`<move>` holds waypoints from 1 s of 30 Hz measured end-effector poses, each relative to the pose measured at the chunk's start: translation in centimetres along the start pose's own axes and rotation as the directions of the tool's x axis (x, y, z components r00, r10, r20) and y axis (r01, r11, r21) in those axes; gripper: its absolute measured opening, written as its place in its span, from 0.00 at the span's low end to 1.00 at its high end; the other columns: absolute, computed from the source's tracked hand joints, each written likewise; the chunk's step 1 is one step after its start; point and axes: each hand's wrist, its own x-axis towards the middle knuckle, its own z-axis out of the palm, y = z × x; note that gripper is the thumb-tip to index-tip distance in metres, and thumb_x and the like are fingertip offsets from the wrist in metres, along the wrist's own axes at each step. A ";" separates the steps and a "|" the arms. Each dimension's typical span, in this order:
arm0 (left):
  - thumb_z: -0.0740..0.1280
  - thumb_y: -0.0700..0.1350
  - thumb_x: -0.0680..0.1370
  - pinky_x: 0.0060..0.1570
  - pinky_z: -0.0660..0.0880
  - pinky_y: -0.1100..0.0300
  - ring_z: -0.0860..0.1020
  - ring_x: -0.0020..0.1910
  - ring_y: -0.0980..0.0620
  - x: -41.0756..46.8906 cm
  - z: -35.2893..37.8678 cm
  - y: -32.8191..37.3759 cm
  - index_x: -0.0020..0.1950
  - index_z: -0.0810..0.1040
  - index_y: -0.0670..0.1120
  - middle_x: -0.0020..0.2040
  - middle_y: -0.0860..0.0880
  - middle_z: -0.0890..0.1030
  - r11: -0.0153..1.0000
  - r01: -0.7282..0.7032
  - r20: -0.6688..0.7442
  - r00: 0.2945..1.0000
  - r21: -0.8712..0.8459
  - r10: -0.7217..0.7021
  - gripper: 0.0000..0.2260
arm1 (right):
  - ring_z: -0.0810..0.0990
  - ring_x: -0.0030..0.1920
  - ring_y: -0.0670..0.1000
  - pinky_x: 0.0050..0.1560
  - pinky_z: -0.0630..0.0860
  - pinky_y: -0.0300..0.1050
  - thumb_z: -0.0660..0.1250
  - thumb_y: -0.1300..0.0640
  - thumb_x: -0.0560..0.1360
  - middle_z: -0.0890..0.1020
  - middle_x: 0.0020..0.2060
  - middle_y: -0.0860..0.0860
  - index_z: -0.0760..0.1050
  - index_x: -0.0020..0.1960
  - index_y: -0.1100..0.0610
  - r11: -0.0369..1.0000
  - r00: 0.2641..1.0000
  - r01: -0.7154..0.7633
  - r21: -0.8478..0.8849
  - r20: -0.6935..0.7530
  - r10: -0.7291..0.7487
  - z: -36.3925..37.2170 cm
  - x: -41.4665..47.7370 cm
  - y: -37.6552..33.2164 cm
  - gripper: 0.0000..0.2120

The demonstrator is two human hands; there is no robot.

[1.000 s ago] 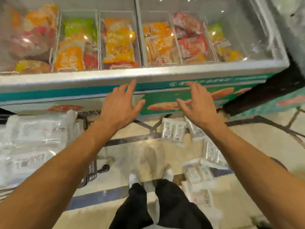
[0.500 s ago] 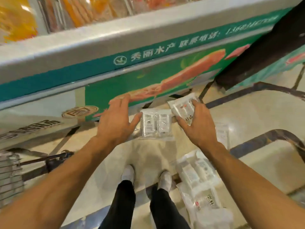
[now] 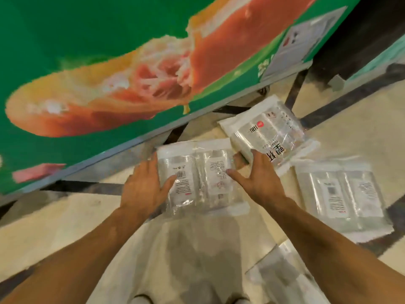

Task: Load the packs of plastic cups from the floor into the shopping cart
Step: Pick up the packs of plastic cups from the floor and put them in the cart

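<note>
Pack between left hand and right hand

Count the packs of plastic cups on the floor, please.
4. One pack between the left hand and right hand; a tilted pack behind it; a third pack farther right; a blurred pack bottom right. More may be hidden.
</note>
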 end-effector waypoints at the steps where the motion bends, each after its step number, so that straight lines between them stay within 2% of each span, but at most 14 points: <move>1: 0.54 0.73 0.79 0.65 0.76 0.39 0.75 0.69 0.38 1.2 2.5 -0.8 0.86 0.55 0.47 0.72 0.40 0.74 0.999 0.034 0.009 0.999 -0.020 -0.034 0.43 | 0.74 0.68 0.56 0.65 0.75 0.56 0.68 0.23 0.70 0.75 0.68 0.53 0.66 0.76 0.53 0.999 0.999 -0.029 0.028 0.025 0.028 2.2 1.3 1.2 0.47; 4: 0.65 0.77 0.73 0.68 0.75 0.40 0.74 0.70 0.40 4.1 8.6 -2.4 0.85 0.56 0.49 0.74 0.42 0.74 0.970 0.107 0.062 0.993 -0.217 -0.096 0.50 | 0.77 0.67 0.53 0.67 0.77 0.59 0.71 0.19 0.65 0.78 0.66 0.48 0.68 0.74 0.46 0.987 0.996 -0.058 0.152 0.077 0.047 8.0 4.8 4.3 0.48; 6: 0.67 0.83 0.63 0.68 0.77 0.40 0.77 0.70 0.44 5.5 11.3 -3.1 0.83 0.55 0.50 0.74 0.45 0.73 0.918 0.141 0.101 0.989 -0.369 -0.111 0.59 | 0.77 0.69 0.51 0.68 0.77 0.61 0.74 0.18 0.61 0.77 0.68 0.45 0.64 0.76 0.42 0.968 0.995 -0.054 0.244 0.092 0.033 11.2 6.4 5.5 0.51; 7: 0.70 0.83 0.61 0.68 0.78 0.40 0.77 0.68 0.45 6.0 12.2 -3.4 0.82 0.55 0.50 0.73 0.46 0.73 0.894 0.159 0.105 0.986 -0.420 -0.126 0.60 | 0.76 0.70 0.52 0.68 0.77 0.62 0.76 0.20 0.59 0.76 0.69 0.45 0.61 0.77 0.42 0.956 0.996 -0.056 0.287 0.089 0.032 12.1 6.6 5.5 0.54; 9: 0.79 0.73 0.65 0.66 0.78 0.42 0.75 0.66 0.46 6.0 12.3 -3.0 0.80 0.55 0.48 0.72 0.45 0.70 0.870 0.185 0.113 0.982 -0.457 -0.150 0.56 | 0.75 0.71 0.53 0.69 0.76 0.62 0.81 0.25 0.58 0.74 0.71 0.48 0.58 0.78 0.44 0.937 0.996 -0.068 0.343 0.071 0.046 12.7 6.2 4.8 0.58; 11: 0.82 0.63 0.70 0.64 0.76 0.48 0.73 0.65 0.47 5.4 11.5 -2.4 0.79 0.56 0.46 0.71 0.45 0.68 0.871 0.186 0.104 0.982 -0.455 -0.156 0.50 | 0.74 0.71 0.54 0.69 0.76 0.62 0.84 0.30 0.58 0.71 0.72 0.50 0.58 0.79 0.46 0.928 0.997 -0.073 0.365 0.061 0.054 12.1 5.5 4.0 0.59; 14: 0.82 0.60 0.71 0.63 0.73 0.53 0.72 0.65 0.50 3.9 9.3 -1.9 0.80 0.58 0.44 0.71 0.45 0.69 0.866 0.163 0.090 0.987 -0.473 -0.136 0.49 | 0.76 0.69 0.53 0.68 0.77 0.60 0.85 0.33 0.57 0.73 0.71 0.50 0.60 0.79 0.47 0.927 0.996 -0.084 0.365 0.050 0.071 9.7 3.7 3.0 0.59; 17: 0.82 0.64 0.69 0.68 0.77 0.43 0.74 0.66 0.47 0.6 4.5 -0.5 0.78 0.59 0.46 0.66 0.49 0.70 0.852 0.143 0.085 0.990 -0.503 -0.116 0.49 | 0.74 0.66 0.48 0.65 0.75 0.50 0.86 0.36 0.59 0.75 0.69 0.47 0.63 0.78 0.45 0.911 0.995 -0.098 0.399 0.040 0.090 5.2 0.1 1.1 0.55; 19: 0.79 0.72 0.65 0.67 0.77 0.39 0.74 0.67 0.45 -2.6 0.1 0.9 0.78 0.59 0.49 0.65 0.49 0.71 0.847 0.136 0.093 0.990 -0.514 -0.102 0.53 | 0.78 0.66 0.49 0.65 0.79 0.56 0.86 0.32 0.56 0.76 0.67 0.45 0.64 0.77 0.41 0.899 0.994 -0.112 0.423 0.032 0.109 0.9 -3.0 -0.6 0.55; 21: 0.76 0.76 0.62 0.65 0.79 0.39 0.76 0.66 0.46 -5.8 -4.5 2.3 0.79 0.58 0.51 0.65 0.49 0.71 0.832 0.149 0.114 0.988 -0.534 -0.104 0.55 | 0.81 0.64 0.51 0.62 0.82 0.60 0.84 0.29 0.55 0.78 0.65 0.44 0.64 0.75 0.40 0.888 0.991 -0.136 0.439 0.043 0.130 -3.9 -6.3 -2.5 0.55; 23: 0.77 0.76 0.63 0.62 0.81 0.40 0.78 0.63 0.47 -9.0 -9.8 4.1 0.78 0.59 0.53 0.65 0.48 0.73 0.817 0.141 0.123 0.989 -0.560 -0.087 0.53 | 0.82 0.61 0.49 0.63 0.81 0.56 0.85 0.32 0.59 0.80 0.61 0.41 0.63 0.75 0.41 0.880 0.988 -0.152 0.451 0.058 0.141 -9.4 -10.0 -5.0 0.53; 25: 0.79 0.75 0.65 0.61 0.81 0.41 0.79 0.63 0.49 -12.2 -15.4 5.7 0.78 0.60 0.55 0.66 0.49 0.74 0.812 0.122 0.120 0.991 -0.571 -0.064 0.51 | 0.83 0.55 0.46 0.59 0.80 0.50 0.85 0.37 0.63 0.80 0.54 0.36 0.61 0.76 0.42 0.879 0.989 -0.148 0.452 0.056 0.137 -15.5 -13.8 -8.3 0.50; 27: 0.78 0.76 0.65 0.64 0.80 0.42 0.78 0.64 0.49 -15.6 -21.4 7.2 0.78 0.58 0.55 0.67 0.50 0.73 0.811 0.126 0.130 0.990 -0.571 -0.062 0.52 | 0.82 0.55 0.49 0.55 0.78 0.48 0.84 0.38 0.65 0.80 0.54 0.39 0.59 0.76 0.44 0.884 0.991 -0.136 0.447 0.063 0.120 -21.5 -17.5 -11.5 0.49; 30: 0.79 0.72 0.66 0.68 0.77 0.41 0.77 0.68 0.47 -21.0 -30.9 9.2 0.79 0.57 0.54 0.70 0.49 0.72 0.790 0.121 0.129 0.990 -0.601 -0.053 0.51 | 0.79 0.61 0.53 0.56 0.71 0.45 0.84 0.39 0.66 0.80 0.62 0.47 0.57 0.81 0.50 0.895 0.995 -0.103 0.435 0.054 0.089 -30.1 -22.7 -16.9 0.53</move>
